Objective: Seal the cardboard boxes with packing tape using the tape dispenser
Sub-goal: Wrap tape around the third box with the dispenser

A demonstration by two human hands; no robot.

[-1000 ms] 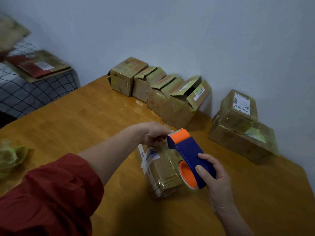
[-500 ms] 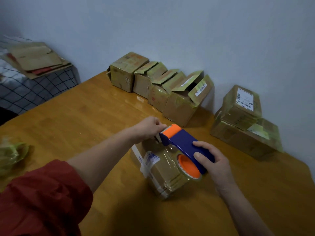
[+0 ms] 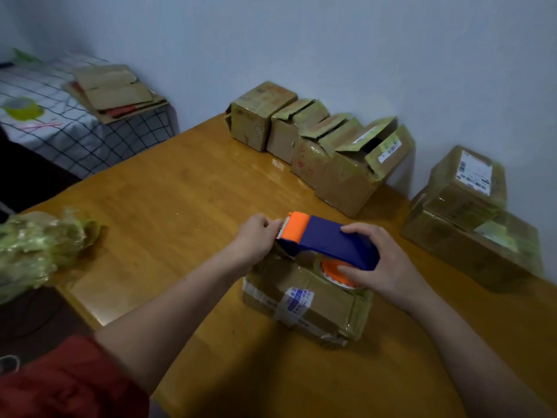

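Right hand (image 3: 388, 267) grasping tape dispenser (image 3: 328, 236) over box (image 3: 319, 303), left hand (image 3: 256, 239) at its tip, fingers' hold unclear

Crumpled plastic wad (image 3: 39, 251): cut off by left edge.
Box label (image 3: 474, 173): print too small to read.
Left grip (image 3: 256, 236): fingertips hidden behind tape dispenser (image 3: 328, 239).
Tape roll (image 3: 333, 276): partly covered by right grip (image 3: 382, 267).

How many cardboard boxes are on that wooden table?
7. Back row: first box, second box, third box, fourth box. Right: upper box on lower box. Nearest box under the tape dispenser.
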